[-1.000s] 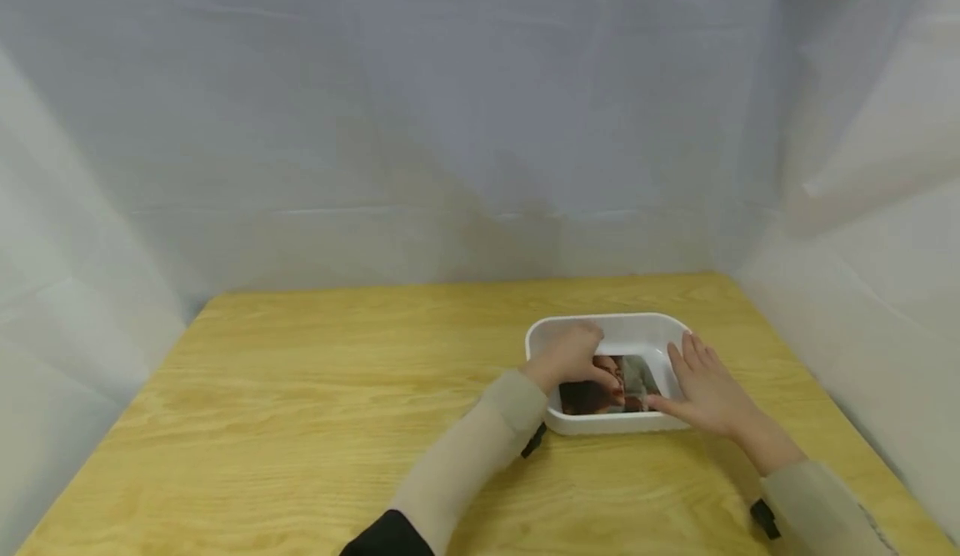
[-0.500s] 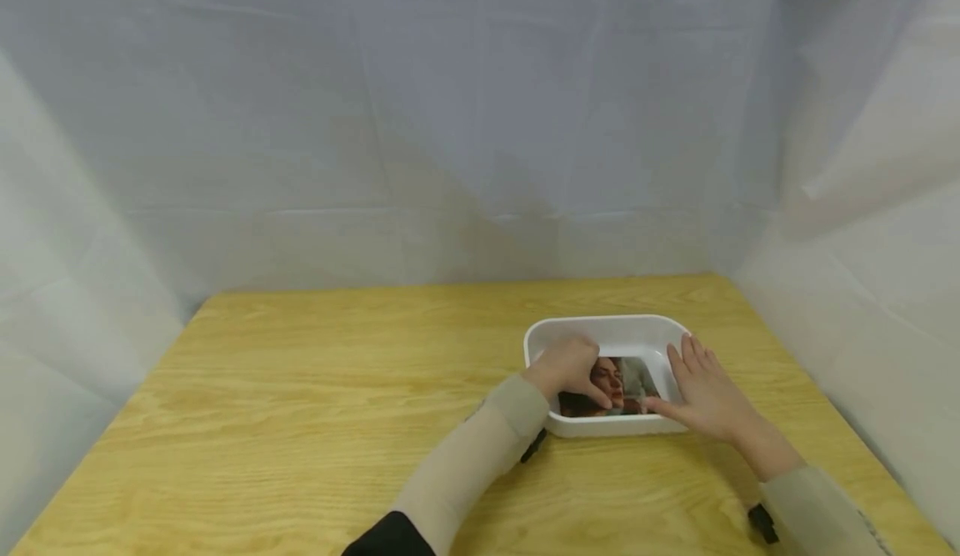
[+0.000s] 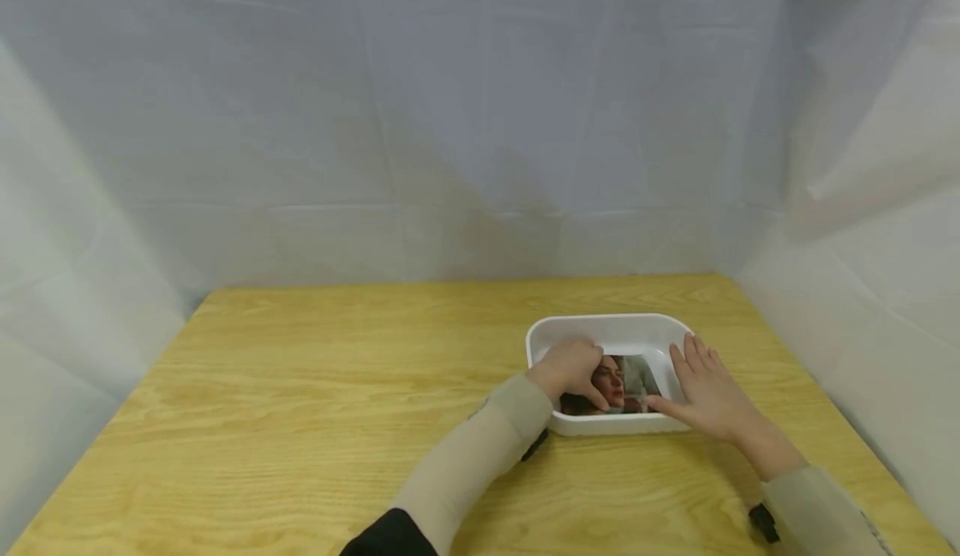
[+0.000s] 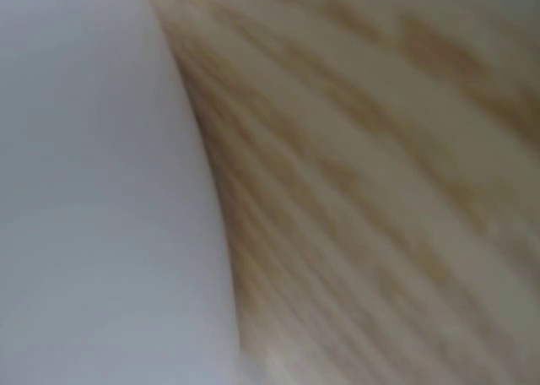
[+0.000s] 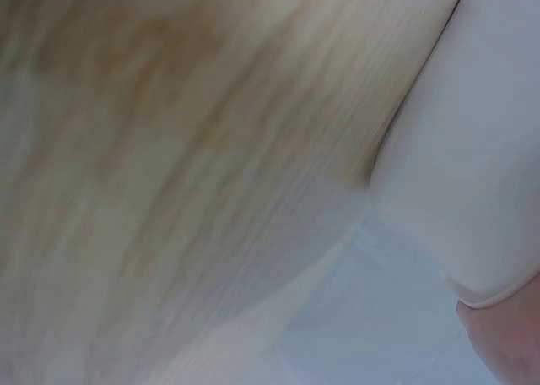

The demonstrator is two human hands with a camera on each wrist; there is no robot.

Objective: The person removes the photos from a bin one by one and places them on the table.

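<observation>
The left hand (image 3: pixel 570 368) curls its fingers onto a printed photo (image 3: pixel 626 383) lying in the white plastic tray (image 3: pixel 609 325), while the right hand (image 3: pixel 708 396) rests flat-fingered on the tray's right rim; the photo looks thin, light, bendable, best pinched at an edge.

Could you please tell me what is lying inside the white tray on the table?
A printed photo lies in the white tray; the left hand covers its left part, so anything beneath stays hidden.

A light yellow wooden desk (image 3: pixel 315 389) is seen; a white rounded plastic tray (image 3: pixel 633 328) is set at its right.
</observation>
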